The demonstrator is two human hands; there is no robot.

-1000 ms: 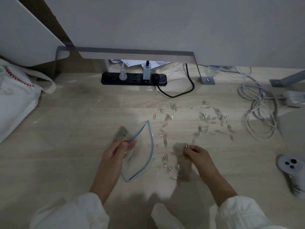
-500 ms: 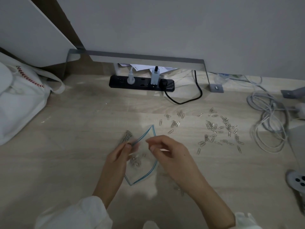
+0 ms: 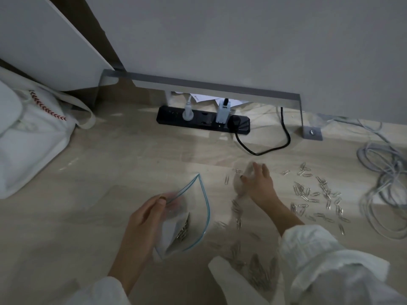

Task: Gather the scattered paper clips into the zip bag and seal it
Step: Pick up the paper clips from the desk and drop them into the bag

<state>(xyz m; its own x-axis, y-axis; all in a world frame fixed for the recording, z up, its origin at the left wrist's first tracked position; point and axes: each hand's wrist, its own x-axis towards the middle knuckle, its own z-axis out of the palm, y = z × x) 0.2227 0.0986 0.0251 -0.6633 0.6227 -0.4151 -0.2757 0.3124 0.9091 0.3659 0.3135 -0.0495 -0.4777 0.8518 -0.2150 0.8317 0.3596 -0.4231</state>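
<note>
A clear zip bag (image 3: pixel 193 208) with a blue zip line lies on the wooden floor, its mouth held wide. My left hand (image 3: pixel 147 219) pinches the left lip of the mouth. Several paper clips (image 3: pixel 182 231) sit inside the bag near its lower corner. My right hand (image 3: pixel 257 183) is stretched out to the right of the bag, fingers spread and blurred, over a few loose clips (image 3: pixel 226 179). A larger scatter of paper clips (image 3: pixel 317 197) lies further right, and more clips (image 3: pixel 259 271) lie near my right sleeve.
A black power strip (image 3: pixel 203 121) with plugs and a black cable lies by the wall under a metal frame leg (image 3: pixel 311 133). Grey coiled cables (image 3: pixel 383 183) fill the right edge. A white tote bag (image 3: pixel 33 133) sits at the left.
My right hand has moved from over the bag's mouth out to the right, toward the loose clips. The left hand still holds the bag's lip. The camera has shifted closer.
</note>
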